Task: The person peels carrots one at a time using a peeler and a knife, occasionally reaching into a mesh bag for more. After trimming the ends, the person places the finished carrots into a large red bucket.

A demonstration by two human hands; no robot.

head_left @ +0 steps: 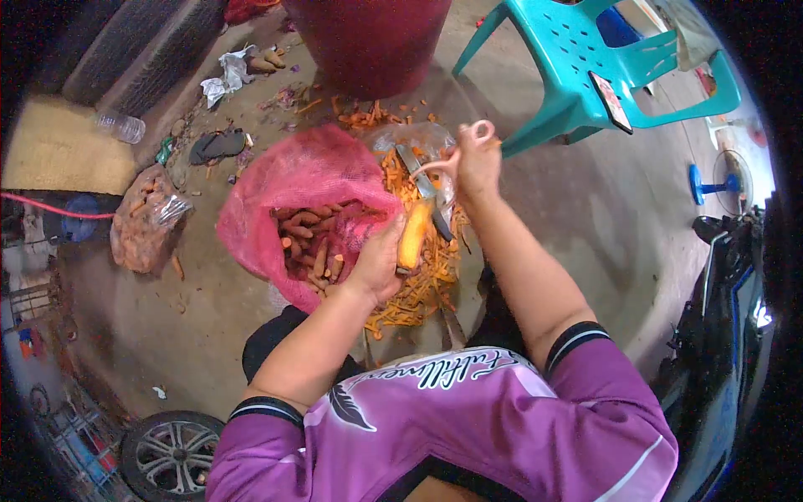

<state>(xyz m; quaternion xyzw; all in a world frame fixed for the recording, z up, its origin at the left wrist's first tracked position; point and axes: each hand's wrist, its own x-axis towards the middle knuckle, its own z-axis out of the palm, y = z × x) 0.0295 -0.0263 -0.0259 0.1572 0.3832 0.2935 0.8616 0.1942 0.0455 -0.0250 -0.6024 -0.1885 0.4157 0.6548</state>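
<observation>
My left hand (381, 266) is closed around a peeled orange sweet potato (412, 238), held upright over a heap of peelings (418, 297). In my right hand (479, 170) is a pink-handled peeler (443, 165), its forked end pointing towards the sweet potato but apart from it. A knife (410, 161) with a grey blade lies on the peelings beneath, partly hidden. Just left of my left hand, a pink mesh sack (301, 163) gapes open, and unpeeled sweet potatoes (311, 238) lie inside it.
A red tub (372, 42) stands ahead. At the upper right is a green plastic chair (560, 42) with a phone (611, 101) on its seat. A clear bag of roots (146, 226), a sandal (217, 146) and tires (138, 50) are to the left; a motorcycle (711, 309) is at the right.
</observation>
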